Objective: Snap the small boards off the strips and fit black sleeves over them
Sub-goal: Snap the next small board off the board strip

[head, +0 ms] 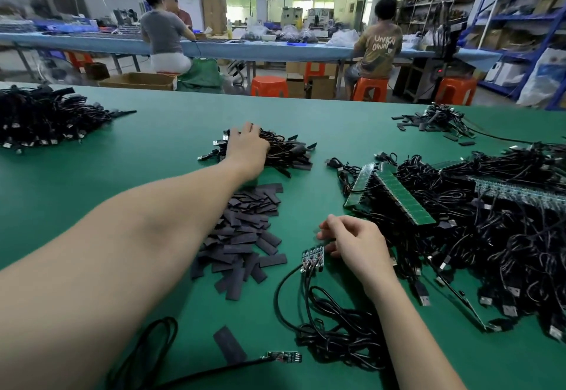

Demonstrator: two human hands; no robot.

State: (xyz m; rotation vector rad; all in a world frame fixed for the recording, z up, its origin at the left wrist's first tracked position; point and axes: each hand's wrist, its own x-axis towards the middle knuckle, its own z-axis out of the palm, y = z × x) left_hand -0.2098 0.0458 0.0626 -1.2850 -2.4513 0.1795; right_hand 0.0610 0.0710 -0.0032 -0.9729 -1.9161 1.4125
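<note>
Item: small board (313, 256), centre-lower frame, lying on green worktop (153, 150), wired to a coiled black cable (337, 337). Judged light, stiff, brittle at solder joints; best taken by its long edges.
Item: black sleeves (245, 230), loose flat heap at centre; judged soft, light, slightly slippery; pinch 1 at an end.
Item: board strips (401, 196), right of centre, amid tangled cables.
Item: sleeved pile (284, 153), upper centre.
Left hand (248, 147): rested on the sleeved pile, fingers bent; grip could not be told.
Right hand (352, 242): loosely curled beside the board, held nothing.
Open room: bare worktop at left; near edge out of view.
</note>
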